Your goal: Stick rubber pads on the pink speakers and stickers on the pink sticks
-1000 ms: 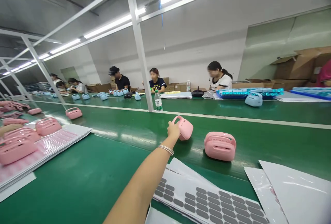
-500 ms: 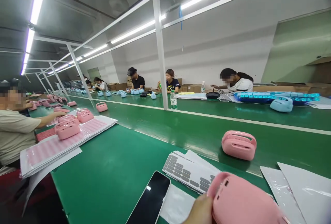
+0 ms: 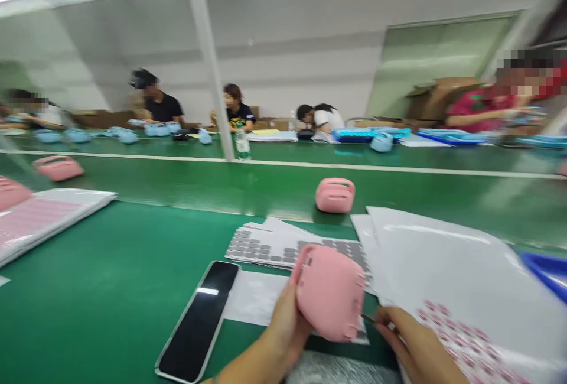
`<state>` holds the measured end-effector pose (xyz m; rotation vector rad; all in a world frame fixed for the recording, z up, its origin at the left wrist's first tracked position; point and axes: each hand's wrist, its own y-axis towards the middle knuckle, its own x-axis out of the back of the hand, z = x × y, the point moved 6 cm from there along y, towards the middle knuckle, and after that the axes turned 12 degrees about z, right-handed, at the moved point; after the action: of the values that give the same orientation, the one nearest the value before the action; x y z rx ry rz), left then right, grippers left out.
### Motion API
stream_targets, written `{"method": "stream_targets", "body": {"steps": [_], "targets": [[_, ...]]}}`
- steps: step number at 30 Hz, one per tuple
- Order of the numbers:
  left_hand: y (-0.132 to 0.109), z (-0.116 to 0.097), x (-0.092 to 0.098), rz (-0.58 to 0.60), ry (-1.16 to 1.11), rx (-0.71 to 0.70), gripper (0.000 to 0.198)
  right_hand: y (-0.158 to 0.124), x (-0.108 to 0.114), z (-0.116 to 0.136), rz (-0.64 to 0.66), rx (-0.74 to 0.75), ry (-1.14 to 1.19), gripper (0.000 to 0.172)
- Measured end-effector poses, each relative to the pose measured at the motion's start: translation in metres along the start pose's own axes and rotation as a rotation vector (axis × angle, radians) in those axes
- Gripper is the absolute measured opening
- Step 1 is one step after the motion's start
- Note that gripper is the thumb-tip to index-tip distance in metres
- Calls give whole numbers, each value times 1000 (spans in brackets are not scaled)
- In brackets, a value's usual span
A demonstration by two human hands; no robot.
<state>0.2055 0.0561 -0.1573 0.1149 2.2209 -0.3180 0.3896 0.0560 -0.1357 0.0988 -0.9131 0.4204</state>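
A green workbench (image 3: 101,289) fills the lower frame. At the bottom centre, the left hand (image 3: 283,328) cups a pink plastic case (image 3: 330,292) from below, tilted and held just above the bench; its palm presses against the case's underside, and the fingers are mostly hidden behind it. The right hand (image 3: 419,342) sits just beside the case at lower right, its fingers (image 3: 398,322) drawn narrowly together. A thin dark tip (image 3: 368,318) pokes from them toward the case's edge, but it is too blurred to name or to tell how firmly it is held.

Bubble wrap (image 3: 341,369) lies at the bottom edge under the hands. To the left lies a black smartphone (image 3: 199,319). Behind the case are sheets of grey oval stickers (image 3: 287,251), and to the right are white sheets (image 3: 447,260), printed with small pink marks near the right hand.

Farther up, another pink case (image 3: 335,195) sits on a green conveyor belt (image 3: 177,180). At left are a stack of pink-printed sheets (image 3: 44,218) and a third pink case (image 3: 57,168). Across the line, blurred co-workers (image 3: 159,103) sit among blue cases (image 3: 155,130) and a water bottle (image 3: 242,145), with cardboard boxes (image 3: 438,97) beyond.
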Motion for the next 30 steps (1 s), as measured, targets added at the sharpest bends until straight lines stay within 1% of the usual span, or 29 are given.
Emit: {"method": "stream_targets", "body": {"steps": [1,2,4,5,7,9,12,17,22,26,30], "targets": [[-2,-1,3,-34,15,3,43,-1,0,5,26,-18,13,21],[-4,-1,6,-54,18,15,38,-2,2,10,5,-41,16,22],[-6,-2,10,-82,33,46,24,-2,-1,19,1,-73,18,14],[-6,-3,11,-94,40,68,18,-1,-4,21,-2,-87,16,14],[-9,-4,12,-129,51,100,13,0,-11,25,3,-99,22,22],[-12,-6,11,-157,52,116,14,1,-16,25,6,-101,42,28],[-14,-8,9,-172,47,113,15,2,-16,24,17,-105,81,29],[-13,-8,13,-209,18,91,4,5,-13,23,74,-88,125,28],[-11,-8,16,-233,-12,74,13,7,-15,19,111,-71,128,28],[-12,-9,16,-247,-3,70,16,7,-14,22,123,-38,113,22],[-12,-10,16,-253,-14,58,20,4,-12,25,130,-14,158,26]]}}
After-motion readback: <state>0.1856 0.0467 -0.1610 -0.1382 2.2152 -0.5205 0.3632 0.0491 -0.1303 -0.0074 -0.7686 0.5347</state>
